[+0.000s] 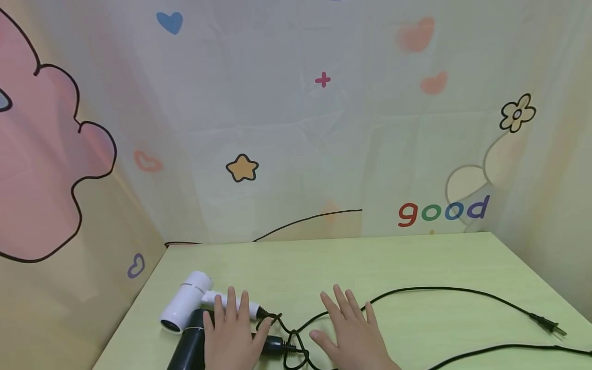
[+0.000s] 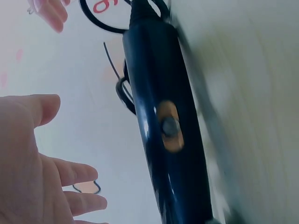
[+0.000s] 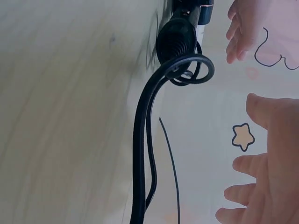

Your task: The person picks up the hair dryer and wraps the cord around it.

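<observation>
A white hair dryer (image 1: 182, 304) lies at the left of the table, its handle pointing right. Nearer me is a black hair dryer (image 1: 188, 343), partly hidden behind my left hand (image 1: 233, 334). That hand is held over the black dryer with fingers spread and grips nothing; the left wrist view has the dryer's handle (image 2: 161, 74) apart from the fingers, a switch (image 2: 170, 127) on it. My right hand (image 1: 353, 334) is also spread, holding nothing, just right of the tangled black cords (image 1: 296, 339). In the right wrist view a cord loop (image 3: 205, 70) hangs off the black handle's end.
One cord (image 1: 430, 288) arcs across the table to a two-pin plug (image 1: 546, 324) at the right. Another cord (image 1: 504, 347) runs off the right edge. A printed curtain (image 1: 287, 103) stands behind the pale green table (image 1: 370, 257) and along both sides.
</observation>
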Demonstrator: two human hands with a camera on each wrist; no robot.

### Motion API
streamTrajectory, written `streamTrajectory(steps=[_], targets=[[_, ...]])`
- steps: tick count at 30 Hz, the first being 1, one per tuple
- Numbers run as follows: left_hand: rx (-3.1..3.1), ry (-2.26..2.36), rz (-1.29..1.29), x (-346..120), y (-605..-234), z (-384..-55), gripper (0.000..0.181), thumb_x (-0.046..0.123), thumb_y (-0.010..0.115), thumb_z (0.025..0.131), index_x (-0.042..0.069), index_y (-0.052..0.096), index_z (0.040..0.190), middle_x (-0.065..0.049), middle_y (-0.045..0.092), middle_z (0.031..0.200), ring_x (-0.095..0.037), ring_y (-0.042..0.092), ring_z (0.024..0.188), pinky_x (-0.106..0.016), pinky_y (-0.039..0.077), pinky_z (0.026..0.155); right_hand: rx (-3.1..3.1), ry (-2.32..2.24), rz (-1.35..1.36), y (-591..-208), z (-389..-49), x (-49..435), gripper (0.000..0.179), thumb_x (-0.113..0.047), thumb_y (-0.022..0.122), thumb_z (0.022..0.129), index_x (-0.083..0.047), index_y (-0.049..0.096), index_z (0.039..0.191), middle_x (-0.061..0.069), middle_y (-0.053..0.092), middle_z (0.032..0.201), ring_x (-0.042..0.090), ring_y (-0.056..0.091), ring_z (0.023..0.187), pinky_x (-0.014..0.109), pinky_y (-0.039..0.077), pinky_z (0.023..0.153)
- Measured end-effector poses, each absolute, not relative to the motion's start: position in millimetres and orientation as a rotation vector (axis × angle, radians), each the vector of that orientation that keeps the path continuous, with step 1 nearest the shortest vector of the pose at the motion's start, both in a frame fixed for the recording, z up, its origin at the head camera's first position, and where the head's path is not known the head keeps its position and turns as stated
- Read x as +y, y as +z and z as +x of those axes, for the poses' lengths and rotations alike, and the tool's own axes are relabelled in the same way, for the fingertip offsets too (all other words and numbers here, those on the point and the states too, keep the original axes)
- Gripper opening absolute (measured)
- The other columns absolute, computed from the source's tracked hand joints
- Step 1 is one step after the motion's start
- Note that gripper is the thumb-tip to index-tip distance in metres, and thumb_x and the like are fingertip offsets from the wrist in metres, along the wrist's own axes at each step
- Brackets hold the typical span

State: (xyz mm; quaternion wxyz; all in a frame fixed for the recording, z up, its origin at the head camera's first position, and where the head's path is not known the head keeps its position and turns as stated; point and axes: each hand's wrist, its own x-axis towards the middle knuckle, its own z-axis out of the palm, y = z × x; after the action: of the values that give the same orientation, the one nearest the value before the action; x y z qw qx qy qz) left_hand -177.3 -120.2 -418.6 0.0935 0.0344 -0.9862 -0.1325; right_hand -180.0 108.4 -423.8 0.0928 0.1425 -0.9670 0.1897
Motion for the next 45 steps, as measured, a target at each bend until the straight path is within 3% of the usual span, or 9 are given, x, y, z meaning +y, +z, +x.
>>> streamTrajectory(steps=[7, 11, 20, 31, 35, 38, 42, 45], targets=[[-2.922, -0.361, 0.195, -138.0, -419.4, -176.6, 0.081, 0.066, 0.04, 0.09, 0.006, 0.037, 0.145, -0.025, 0.026, 0.152, -0.051, 0.018, 0.138, -0.069, 0.015, 0.106, -2.925, 0.589, 0.487, -422.5, -178.5, 100.6, 0.072, -0.064, 0.044, 0.089, -0.021, 0.036, 0.146, 0.009, 0.028, 0.155, 0.035, 0.024, 0.142, 0.066, 0.017, 0.107], [-2.921, -0.331, 0.267, -145.5, -421.4, -175.7, 0.077, 0.058, 0.048, 0.09, 0.004, 0.037, 0.144, -0.027, 0.027, 0.15, -0.053, 0.02, 0.136, -0.071, 0.015, 0.104, -2.924, 0.591, 0.526, -425.7, -176.8, 96.5, 0.072, -0.065, 0.044, 0.089, -0.02, 0.037, 0.146, 0.009, 0.029, 0.154, 0.035, 0.026, 0.142, 0.067, 0.018, 0.106], [-3.024, -0.345, 0.456, -156.9, -424.3, -175.3, 0.082, 0.059, 0.05, 0.089, 0.0, 0.034, 0.144, -0.032, 0.025, 0.148, -0.058, 0.019, 0.132, -0.072, 0.018, 0.102, -2.901, 0.526, 0.608, -438.7, -171.1, 89.9, 0.073, -0.067, 0.045, 0.087, -0.019, 0.042, 0.143, 0.009, 0.038, 0.15, 0.035, 0.036, 0.137, 0.066, 0.024, 0.104], [-3.047, -0.387, 0.568, -163.0, -429.6, -177.1, 0.079, 0.04, 0.066, 0.083, -0.003, 0.035, 0.142, -0.035, 0.03, 0.144, -0.058, 0.034, 0.123, -0.069, 0.031, 0.093, -3.15, 0.397, 0.625, -438.7, -176.0, 81.0, 0.078, -0.073, 0.044, 0.082, -0.015, 0.052, 0.134, 0.01, 0.048, 0.142, 0.035, 0.041, 0.132, 0.064, 0.029, 0.103], [-3.04, -0.41, 0.597, -166.6, -431.0, -177.4, 0.077, 0.035, 0.065, 0.083, -0.003, 0.034, 0.142, -0.035, 0.031, 0.142, -0.056, 0.038, 0.118, -0.068, 0.035, 0.089, -3.209, 0.366, 0.658, -440.4, -181.3, 79.9, 0.062, -0.064, 0.052, 0.084, -0.015, 0.062, 0.121, 0.005, 0.063, 0.123, 0.033, 0.052, 0.122, 0.062, 0.035, 0.099], [-3.047, -0.411, 0.624, -169.7, -431.4, -177.9, 0.075, 0.033, 0.065, 0.084, -0.003, 0.034, 0.142, -0.033, 0.034, 0.14, -0.053, 0.045, 0.111, -0.065, 0.041, 0.083, -3.221, 0.357, 0.695, -442.3, -183.0, 79.4, 0.046, -0.055, 0.058, 0.085, -0.015, 0.068, 0.106, 0.001, 0.071, 0.099, 0.027, 0.063, 0.102, 0.06, 0.041, 0.092], [-3.073, -0.464, 0.638, -177.6, -432.4, -180.1, 0.075, 0.032, 0.065, 0.085, -0.001, 0.032, 0.144, -0.032, 0.038, 0.134, -0.049, 0.052, 0.095, -0.06, 0.045, 0.072, -3.204, 0.379, 0.709, -441.7, -181.8, 77.6, 0.033, -0.047, 0.065, 0.083, -0.015, 0.068, 0.089, -0.004, 0.067, 0.072, 0.017, 0.064, 0.07, 0.049, 0.05, 0.076], [-3.109, -0.548, 0.65, -187.0, -434.0, -181.8, 0.077, 0.033, 0.064, 0.085, 0.0, 0.028, 0.145, -0.034, 0.042, 0.126, -0.047, 0.054, 0.086, -0.058, 0.046, 0.068, -3.177, 0.435, 0.716, -439.6, -179.7, 76.7, 0.024, -0.039, 0.069, 0.081, -0.015, 0.067, 0.079, -0.007, 0.061, 0.061, 0.012, 0.057, 0.056, 0.035, 0.048, 0.058]])
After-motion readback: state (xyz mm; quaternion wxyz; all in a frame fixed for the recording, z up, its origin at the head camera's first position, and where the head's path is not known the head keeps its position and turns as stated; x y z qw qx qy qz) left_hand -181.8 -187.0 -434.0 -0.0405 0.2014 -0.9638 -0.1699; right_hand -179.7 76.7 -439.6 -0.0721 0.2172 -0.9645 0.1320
